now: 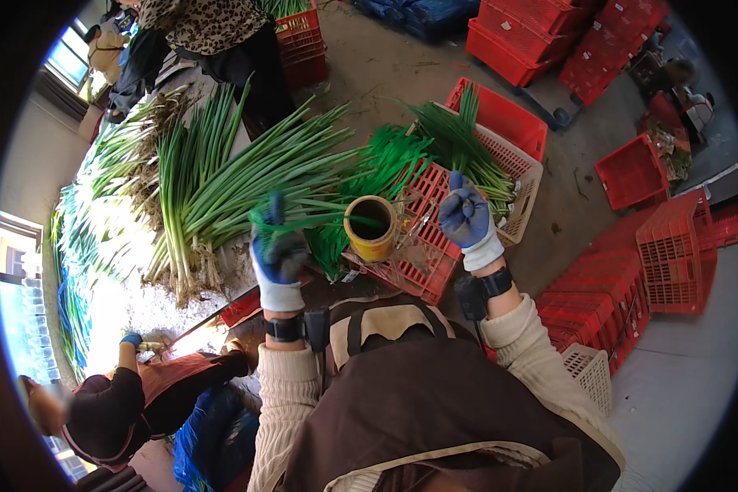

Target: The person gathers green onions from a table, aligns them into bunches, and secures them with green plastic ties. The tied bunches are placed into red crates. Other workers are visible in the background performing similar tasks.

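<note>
My left hand (278,246), in a blue-coated work glove, is blurred and closed around thin green tie strips, which trail right over a yellow cup-like container (371,238). My right hand (465,215), gloved alike, is raised beside an upturned red crate (433,258); its index finger points up, the others are curled, and whether anything thin is between them cannot be told. More green strips (387,150) lie on the crate. Left of them, long green onions (252,172) with roots rest on the table. Bundled green onions (492,178) lie in a pale plastic crate (529,197).
Red crates (516,46) are stacked at the top right, more red crates (590,307) at the lower right. A co-worker (117,406) stands at the lower left, another (221,37) at the top. A blue plastic bag (212,436) sits at the lower left.
</note>
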A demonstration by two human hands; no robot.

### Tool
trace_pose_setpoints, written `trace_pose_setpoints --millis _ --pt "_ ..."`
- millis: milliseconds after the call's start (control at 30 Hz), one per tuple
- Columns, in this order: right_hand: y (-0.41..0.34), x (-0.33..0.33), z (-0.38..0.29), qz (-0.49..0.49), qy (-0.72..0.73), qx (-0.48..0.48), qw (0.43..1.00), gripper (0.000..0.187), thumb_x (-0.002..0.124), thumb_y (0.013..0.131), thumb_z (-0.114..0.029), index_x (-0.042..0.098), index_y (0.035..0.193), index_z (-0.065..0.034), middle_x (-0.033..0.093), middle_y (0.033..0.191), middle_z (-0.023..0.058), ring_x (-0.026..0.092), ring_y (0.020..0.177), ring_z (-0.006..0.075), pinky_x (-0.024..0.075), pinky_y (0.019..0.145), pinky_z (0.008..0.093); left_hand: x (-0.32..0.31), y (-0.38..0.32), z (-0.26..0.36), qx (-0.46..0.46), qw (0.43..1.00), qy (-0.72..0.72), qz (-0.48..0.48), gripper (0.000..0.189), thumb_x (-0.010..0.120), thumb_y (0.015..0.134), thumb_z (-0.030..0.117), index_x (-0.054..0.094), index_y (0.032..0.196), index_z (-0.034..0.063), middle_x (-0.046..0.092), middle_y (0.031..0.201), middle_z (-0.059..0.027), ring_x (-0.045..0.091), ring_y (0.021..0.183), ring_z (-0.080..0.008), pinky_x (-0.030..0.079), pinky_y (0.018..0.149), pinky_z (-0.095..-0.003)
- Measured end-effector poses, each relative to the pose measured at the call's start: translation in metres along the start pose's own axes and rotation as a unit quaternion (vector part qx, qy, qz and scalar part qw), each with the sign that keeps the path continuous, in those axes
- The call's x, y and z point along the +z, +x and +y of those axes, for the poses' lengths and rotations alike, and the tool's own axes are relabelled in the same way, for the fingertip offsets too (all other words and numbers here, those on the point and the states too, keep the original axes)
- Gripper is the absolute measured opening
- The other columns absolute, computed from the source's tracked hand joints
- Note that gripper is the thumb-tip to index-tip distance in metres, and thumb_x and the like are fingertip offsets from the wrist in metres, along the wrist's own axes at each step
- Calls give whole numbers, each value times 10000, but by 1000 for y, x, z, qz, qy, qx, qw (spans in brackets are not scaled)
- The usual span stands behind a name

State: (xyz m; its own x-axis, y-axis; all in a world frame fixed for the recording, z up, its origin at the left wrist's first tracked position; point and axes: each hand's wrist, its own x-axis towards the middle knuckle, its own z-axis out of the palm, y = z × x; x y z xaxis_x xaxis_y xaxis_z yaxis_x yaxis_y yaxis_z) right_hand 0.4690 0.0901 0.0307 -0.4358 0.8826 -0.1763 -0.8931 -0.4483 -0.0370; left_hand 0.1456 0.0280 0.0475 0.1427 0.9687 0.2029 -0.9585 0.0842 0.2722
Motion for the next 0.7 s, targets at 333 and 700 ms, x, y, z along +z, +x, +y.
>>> trace_pose_setpoints --millis 333,700 --pt "-23 82 34 -92 -539 46 836 614 530 897 -554 559 1160 0 642 1028 84 634 851 140 557 678 275 78 29 -71 150 725 654 156 155 495 972 140 536 952 -8 533 785 -6 421 673 -77 404 636 -233" --pt "16 -14 8 93 -64 52 992 161 541 964 -221 606 944 -75 649 791 30 630 671 167 558 669 330 24 3 -67 179 611 751 178 130 423 995 111 512 973 19 608 786 -53 498 573 -86 415 517 -221"
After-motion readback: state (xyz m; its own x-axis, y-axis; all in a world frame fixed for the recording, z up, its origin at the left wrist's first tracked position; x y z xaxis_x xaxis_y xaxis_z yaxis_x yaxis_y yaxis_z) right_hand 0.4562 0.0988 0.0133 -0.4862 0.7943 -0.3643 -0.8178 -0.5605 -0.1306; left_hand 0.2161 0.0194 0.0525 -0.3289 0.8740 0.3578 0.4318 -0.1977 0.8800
